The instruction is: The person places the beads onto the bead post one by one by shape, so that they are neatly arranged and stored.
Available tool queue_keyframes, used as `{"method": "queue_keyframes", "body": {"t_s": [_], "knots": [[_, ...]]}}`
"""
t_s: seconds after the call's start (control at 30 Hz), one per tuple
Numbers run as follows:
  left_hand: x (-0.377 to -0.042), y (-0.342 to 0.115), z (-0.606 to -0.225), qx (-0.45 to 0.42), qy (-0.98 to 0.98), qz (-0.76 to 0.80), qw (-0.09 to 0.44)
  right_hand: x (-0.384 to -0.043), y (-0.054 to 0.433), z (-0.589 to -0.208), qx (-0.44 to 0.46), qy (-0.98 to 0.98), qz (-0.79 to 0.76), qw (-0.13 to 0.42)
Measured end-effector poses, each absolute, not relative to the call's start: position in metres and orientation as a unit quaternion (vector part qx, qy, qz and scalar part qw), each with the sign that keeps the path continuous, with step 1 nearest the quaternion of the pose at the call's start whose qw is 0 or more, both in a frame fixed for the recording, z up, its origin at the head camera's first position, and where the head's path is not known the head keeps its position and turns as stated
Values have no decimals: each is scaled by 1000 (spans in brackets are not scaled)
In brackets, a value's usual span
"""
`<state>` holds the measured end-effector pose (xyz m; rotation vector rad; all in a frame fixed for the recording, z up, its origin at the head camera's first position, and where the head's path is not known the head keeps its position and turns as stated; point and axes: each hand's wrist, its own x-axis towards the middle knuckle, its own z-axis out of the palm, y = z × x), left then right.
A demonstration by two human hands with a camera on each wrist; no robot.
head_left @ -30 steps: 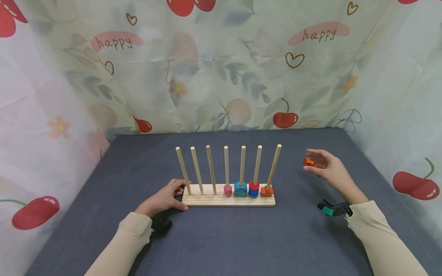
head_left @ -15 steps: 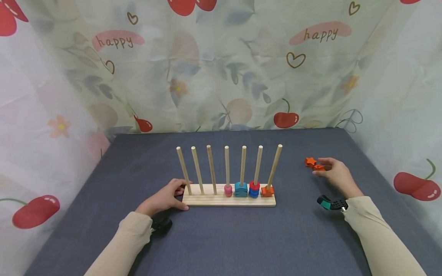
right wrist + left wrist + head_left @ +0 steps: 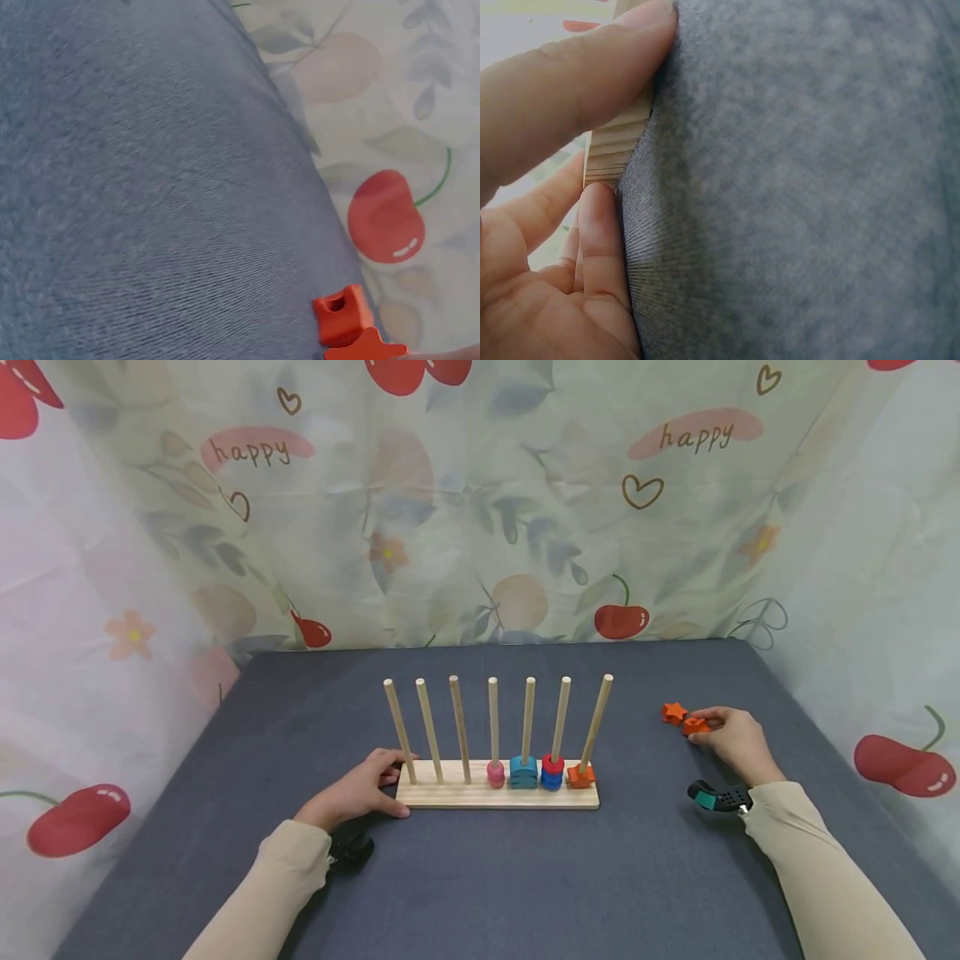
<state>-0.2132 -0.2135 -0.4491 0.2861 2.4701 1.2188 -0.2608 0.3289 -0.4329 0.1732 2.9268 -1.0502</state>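
Note:
In the head view, my left hand point(image 3: 358, 795) grips the left end of a wooden peg board point(image 3: 442, 798). The left wrist view has the thumb and fingers against the board's end point(image 3: 615, 150). My right hand point(image 3: 738, 745), off to the right, pinches an orange star bead point(image 3: 695, 726) at table level. Beside it lies another orange star bead point(image 3: 674, 713). In the right wrist view a fingertip point(image 3: 456, 354) meets the nearer bead point(image 3: 365, 347); most of that hand is out of frame.
Several upright pegs rise from the board. The right-hand ones carry pink beads point(image 3: 495, 774), blue arched beads point(image 3: 522, 773), red and blue round beads point(image 3: 552, 772) and orange star beads point(image 3: 580, 777). A dark cloth point(image 3: 480, 885) covers the table, with printed curtains behind.
My right hand has come down and drawn back slightly, from hovering over the orange star beads to pinching the nearer one, which shifted a little. The left hand has stayed on the board.

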Motion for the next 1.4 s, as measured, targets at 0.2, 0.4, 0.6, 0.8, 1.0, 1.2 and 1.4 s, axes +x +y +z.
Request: {"method": "queue_keyframes", "body": {"t_s": [0.2, 0.4, 0.6, 0.8, 1.0, 1.2, 1.4], "knots": [[-212, -213, -447, 99, 879, 429, 185, -259, 324, -421, 61, 925, -376, -12], [-213, -214, -449, 104, 876, 434, 185, -257, 309, -396, 43, 883, -467, -20], [-214, -216, -451, 121, 868, 446, 180, -246, 284, -368, 14, 866, -496, -63], [-214, -216, -452, 122, 867, 447, 181, -238, 257, -344, -39, 814, -573, -91], [-213, -216, -451, 125, 873, 437, 177, -224, 235, -321, -94, 762, -633, -96], [-213, -217, -451, 130, 873, 436, 176, -208, 220, -306, -123, 733, -662, -100], [-213, -217, -451, 128, 870, 441, 179, -198, 214, -301, -150, 754, -622, -151]]}}
